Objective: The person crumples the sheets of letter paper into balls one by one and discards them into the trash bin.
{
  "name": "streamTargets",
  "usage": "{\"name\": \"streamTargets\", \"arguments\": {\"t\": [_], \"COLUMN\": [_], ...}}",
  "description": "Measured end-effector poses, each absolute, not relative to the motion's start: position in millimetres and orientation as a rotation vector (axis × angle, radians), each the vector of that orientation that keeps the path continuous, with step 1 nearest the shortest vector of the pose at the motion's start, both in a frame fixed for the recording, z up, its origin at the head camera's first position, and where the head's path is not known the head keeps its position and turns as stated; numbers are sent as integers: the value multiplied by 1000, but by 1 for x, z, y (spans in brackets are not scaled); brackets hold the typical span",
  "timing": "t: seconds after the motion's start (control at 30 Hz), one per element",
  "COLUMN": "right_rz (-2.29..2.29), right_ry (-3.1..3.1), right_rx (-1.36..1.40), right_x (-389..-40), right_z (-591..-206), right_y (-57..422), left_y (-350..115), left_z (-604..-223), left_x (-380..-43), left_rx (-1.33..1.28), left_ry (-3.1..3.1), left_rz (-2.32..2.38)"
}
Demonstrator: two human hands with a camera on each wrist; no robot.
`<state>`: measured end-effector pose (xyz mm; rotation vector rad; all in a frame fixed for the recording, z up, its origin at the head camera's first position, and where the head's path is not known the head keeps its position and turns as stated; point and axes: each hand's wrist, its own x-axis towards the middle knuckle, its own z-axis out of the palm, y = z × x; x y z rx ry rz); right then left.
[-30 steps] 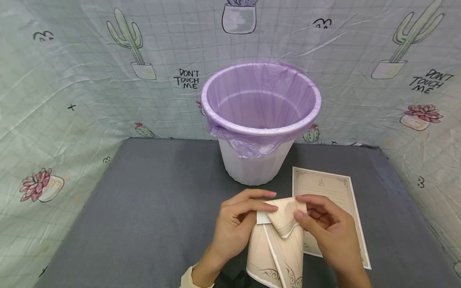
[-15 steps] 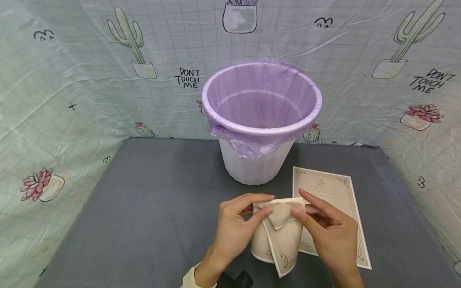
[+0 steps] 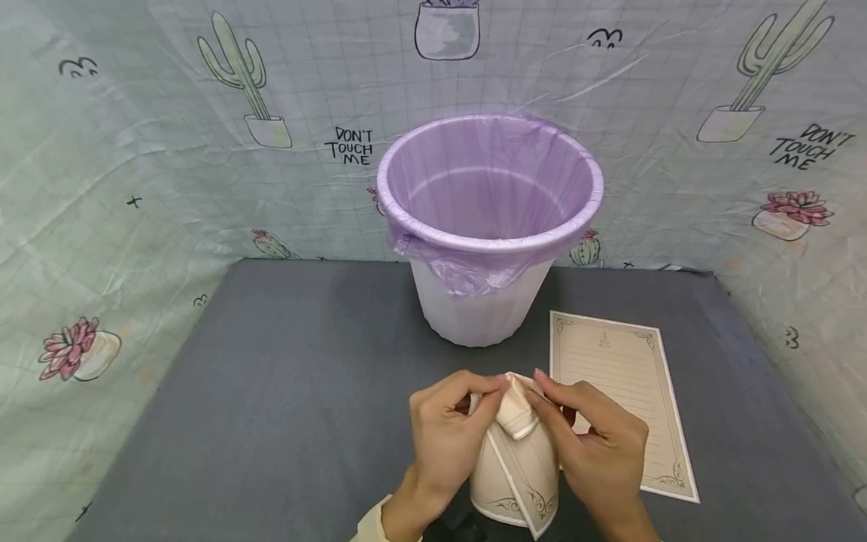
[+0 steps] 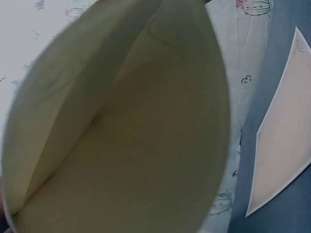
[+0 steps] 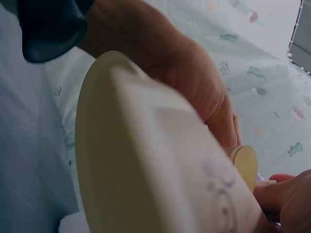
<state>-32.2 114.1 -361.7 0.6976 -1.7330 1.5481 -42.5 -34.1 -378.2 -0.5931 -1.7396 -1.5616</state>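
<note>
A cream letter sheet [image 3: 497, 485] with scrollwork corners is rolled into a tube that flares toward the bottom, its top end folded down in a small flap [image 3: 518, 414]. Thumb and fingers of my left hand [image 3: 440, 436] pinch the top left of the fold. At the top right my right hand [image 3: 599, 444] pinches it too, the two hands close together. The left wrist view looks into the paper's hollow inside [image 4: 160, 136]. In the right wrist view the roll [image 5: 180, 145] hides part of my left hand [image 5: 182, 73].
A white bin [image 3: 477, 309] with a purple liner [image 3: 474, 196] stands at the back middle. A lined, bordered sheet [image 3: 667, 421] lies flat on the grey table [image 3: 305, 406], right of it. Patterned cloth [image 3: 311, 68] surrounds the table. Something dark [image 3: 463, 527] shows below the roll.
My hands have drawn closer together, the right one moving left. The folded top of the paper has become narrower and more pointed, and the paper's lower edge has shifted and turned.
</note>
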Motion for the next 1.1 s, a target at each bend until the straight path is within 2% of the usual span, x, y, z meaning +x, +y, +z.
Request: {"name": "streamTargets", "arguments": {"t": [0.27,0.4,0.5,0.67,0.9,1.1], "right_rz": [1510,1484,1683,1968,2098,1934], "right_ry": [-1839,-1829,-1836,-1970,-2155,-1961], "right_rx": [940,973,853,397,419,140], "right_x": [-30,-32,-30,-24,-22,-29], "right_z": [-364,-370,-375,-369,-365,-370], "right_y": [111,109,115,127,132,133], "left_y": [-37,-39,-40,-43,-45,-44], "left_z": [-382,-383,-383,-380,-378,-374], "left_x": [-50,-50,-50,-50,-51,-44], "left_rx": [-487,-447,-494,-688,-873,-788], "left_ry": [-1501,-1518,-1558,-1619,-1711,-2063], "left_rz": [-1490,-1475,-1512,-1516,-1507,-1834]}}
